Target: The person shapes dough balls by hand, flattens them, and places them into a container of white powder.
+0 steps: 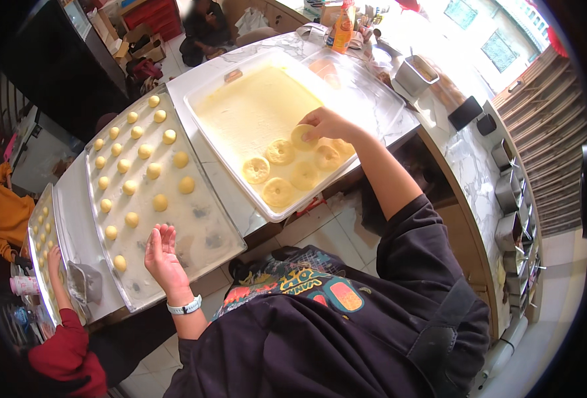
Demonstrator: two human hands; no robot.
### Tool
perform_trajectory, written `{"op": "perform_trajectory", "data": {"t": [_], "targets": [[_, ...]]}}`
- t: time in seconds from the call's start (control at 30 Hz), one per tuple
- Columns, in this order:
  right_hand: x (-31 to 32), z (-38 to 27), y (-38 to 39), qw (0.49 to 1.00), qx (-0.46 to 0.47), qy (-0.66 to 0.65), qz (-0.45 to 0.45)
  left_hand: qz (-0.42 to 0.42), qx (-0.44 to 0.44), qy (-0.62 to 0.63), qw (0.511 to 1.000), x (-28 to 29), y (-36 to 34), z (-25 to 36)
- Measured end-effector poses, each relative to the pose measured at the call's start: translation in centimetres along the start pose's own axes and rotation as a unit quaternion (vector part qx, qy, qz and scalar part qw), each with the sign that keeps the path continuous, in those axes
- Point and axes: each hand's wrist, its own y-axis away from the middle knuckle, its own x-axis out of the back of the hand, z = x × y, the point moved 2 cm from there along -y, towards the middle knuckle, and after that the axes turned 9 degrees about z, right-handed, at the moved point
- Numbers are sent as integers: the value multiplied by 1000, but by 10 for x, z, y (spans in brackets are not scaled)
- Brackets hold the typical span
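Observation:
My right hand [330, 125] reaches over a clear plastic tub [204, 136] and grips a flat round of dough [303, 137] at its edge. Around it, at the near end of the tub, lie several more dough rounds [279, 152], some with a small dent or hole in the middle. Pale yellow powder [250, 99] coats the tub's bottom. My left hand [165, 259] is raised, fingers stretched and nothing in them, over the near part of a metal baking tray [204, 255]. Rows of small dough balls [145, 152] sit on that tray, mostly in its far and left parts.
At the left, a person in a red sleeve [71, 351] reaches toward another tray of dough balls [39, 232]. Beyond the tub stand a stack of clear lids [366, 89], an orange bottle [342, 28] and a metal tin [415, 76]. Several tins [508, 189] line the counter's right edge.

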Motion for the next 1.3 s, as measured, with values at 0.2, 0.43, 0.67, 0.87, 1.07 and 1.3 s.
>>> {"op": "perform_trajectory", "data": {"t": [0.2,0.43,0.67,0.87,1.07,1.3], "targets": [[-5,-6,5,993,80,77,25,17,4,-12,1000,-1,17,-11],[14,-20,19,972,146,154,104,44,-10,-25,999,-2,25,-12],[2,-16,44,939,253,214,90,59,-20,-31,998,-6,23,-12],[-3,-13,46,927,250,260,104,72,-23,-37,996,-6,24,-10],[-2,-18,50,931,243,257,86,88,-17,-47,995,-5,27,-12],[2,-21,54,934,249,238,94,85,-1,-49,995,-6,24,-21]]}}
